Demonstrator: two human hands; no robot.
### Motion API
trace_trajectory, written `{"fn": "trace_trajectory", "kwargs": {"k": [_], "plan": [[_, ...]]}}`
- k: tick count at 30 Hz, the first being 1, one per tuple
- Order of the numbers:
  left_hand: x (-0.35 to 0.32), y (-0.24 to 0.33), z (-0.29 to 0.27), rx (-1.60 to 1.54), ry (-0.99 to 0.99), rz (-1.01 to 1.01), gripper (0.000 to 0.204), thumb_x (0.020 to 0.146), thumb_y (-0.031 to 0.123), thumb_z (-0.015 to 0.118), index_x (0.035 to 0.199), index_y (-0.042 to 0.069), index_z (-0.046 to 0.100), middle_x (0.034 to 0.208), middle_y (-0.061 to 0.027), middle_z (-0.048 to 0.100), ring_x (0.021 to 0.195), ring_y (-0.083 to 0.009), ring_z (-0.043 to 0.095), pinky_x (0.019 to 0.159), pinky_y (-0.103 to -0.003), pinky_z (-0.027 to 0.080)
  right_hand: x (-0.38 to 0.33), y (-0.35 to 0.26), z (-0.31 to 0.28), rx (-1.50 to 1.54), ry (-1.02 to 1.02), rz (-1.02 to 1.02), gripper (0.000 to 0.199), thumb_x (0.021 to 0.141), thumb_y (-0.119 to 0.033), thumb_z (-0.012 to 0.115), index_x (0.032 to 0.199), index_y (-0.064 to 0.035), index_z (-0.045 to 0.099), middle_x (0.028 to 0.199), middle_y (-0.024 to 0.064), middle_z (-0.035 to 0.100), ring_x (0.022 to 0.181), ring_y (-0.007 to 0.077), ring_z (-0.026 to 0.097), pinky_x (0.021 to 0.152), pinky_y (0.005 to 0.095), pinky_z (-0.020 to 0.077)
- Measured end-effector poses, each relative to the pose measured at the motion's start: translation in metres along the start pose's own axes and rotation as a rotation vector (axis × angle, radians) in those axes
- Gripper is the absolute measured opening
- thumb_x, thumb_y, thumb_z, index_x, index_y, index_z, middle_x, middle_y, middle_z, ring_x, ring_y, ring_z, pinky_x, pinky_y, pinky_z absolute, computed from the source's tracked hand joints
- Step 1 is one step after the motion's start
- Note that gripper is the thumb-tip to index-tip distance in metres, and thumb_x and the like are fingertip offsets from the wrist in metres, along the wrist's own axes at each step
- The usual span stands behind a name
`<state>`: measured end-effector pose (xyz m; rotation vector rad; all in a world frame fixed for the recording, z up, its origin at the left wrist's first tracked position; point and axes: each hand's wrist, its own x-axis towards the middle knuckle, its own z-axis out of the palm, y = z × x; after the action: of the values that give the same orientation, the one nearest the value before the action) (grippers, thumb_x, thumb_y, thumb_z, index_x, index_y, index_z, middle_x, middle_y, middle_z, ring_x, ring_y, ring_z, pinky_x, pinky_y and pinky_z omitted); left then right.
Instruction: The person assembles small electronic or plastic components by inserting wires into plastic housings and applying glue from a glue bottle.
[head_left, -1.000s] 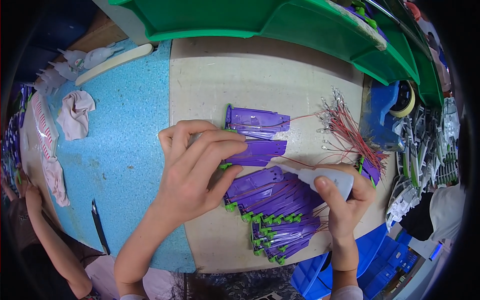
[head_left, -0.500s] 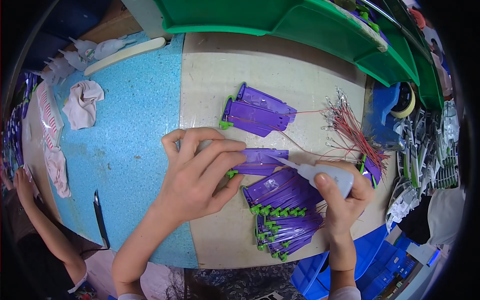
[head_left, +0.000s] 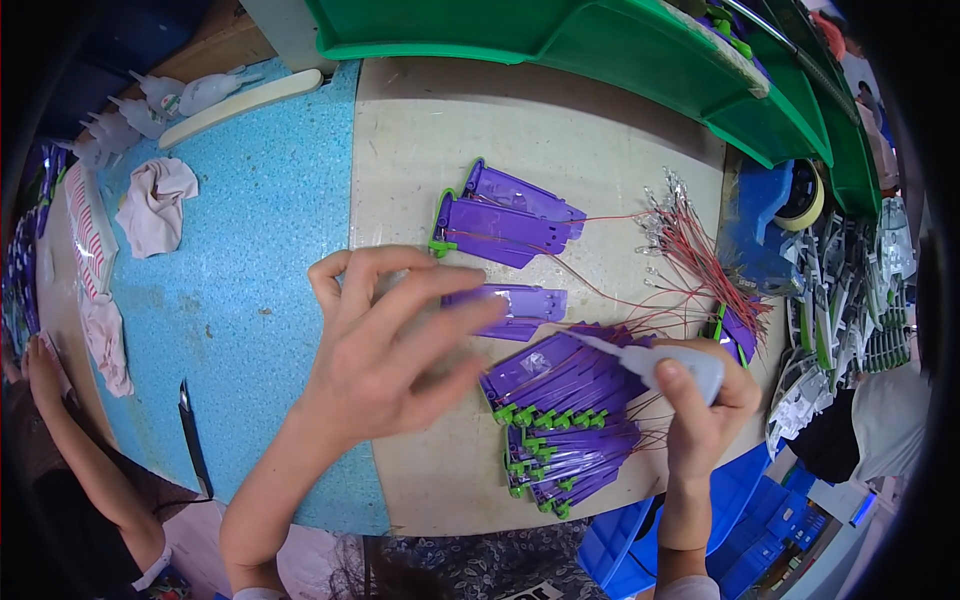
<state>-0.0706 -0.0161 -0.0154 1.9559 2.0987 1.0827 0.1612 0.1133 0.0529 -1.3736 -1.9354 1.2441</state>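
On beige mat (head_left: 420, 150): L hand (head_left: 395, 345) loose over purple part (head_left: 520, 300), R hand (head_left: 700, 410) gripping glue bottle (head_left: 665, 362) nr red wires (head_left: 690, 250).

The bench (head_left: 420, 180) is viewed steeply downward from a single head-worn fisheye camera, at close range (edges are bent toward the rim). Green bins (head_left: 600, 50) are seen at twelve o'clock, forearms at six.

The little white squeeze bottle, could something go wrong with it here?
Maybe. The right hand holds the white squeeze bottle with its tip over the fanned purple pieces, so a drip might land on the wrong one. The left hand presses one purple piece close by, so fingers could get sticky. Loose red wires lie near and might snag.
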Motion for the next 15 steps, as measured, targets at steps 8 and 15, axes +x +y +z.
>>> {"fn": "trace_trajectory", "kwargs": {"k": [8, 15], "plan": [[-0.003, 0.004, 0.006, 0.086, -0.023, 0.01, 0.028, 0.064, 0.023, 0.077, 0.084, 0.012, 0.06, 0.107, 0.0008, 0.069, 0.105, -0.025, 0.057, 0.094, -0.048, 0.027, -0.002, -0.004, 0.006, 0.165, 0.004, -0.126, 0.021, 0.079, -0.011, 0.078, 0.09, 0.0059, 0.073, 0.074, 0.0087, 0.07, 0.064, 0.0104, 0.06, 0.06, 0.0237, 0.0451], [-0.001, 0.003, 0.005, 0.022, -0.01, -0.026, 0.033, 0.061, 0.01, 0.079, 0.087, 0.012, 0.059, 0.107, 0.0001, 0.068, 0.103, -0.0267, 0.057, 0.093, -0.045, 0.029, 0.007, -0.001, 0.014, -0.016, 0.01, -0.187, 0.017, 0.078, -0.006, 0.079, 0.09, 0.0056, 0.073, 0.075, 0.0103, 0.071, 0.064, 0.0105, 0.063, 0.058, 0.0239, 0.0458]]}}
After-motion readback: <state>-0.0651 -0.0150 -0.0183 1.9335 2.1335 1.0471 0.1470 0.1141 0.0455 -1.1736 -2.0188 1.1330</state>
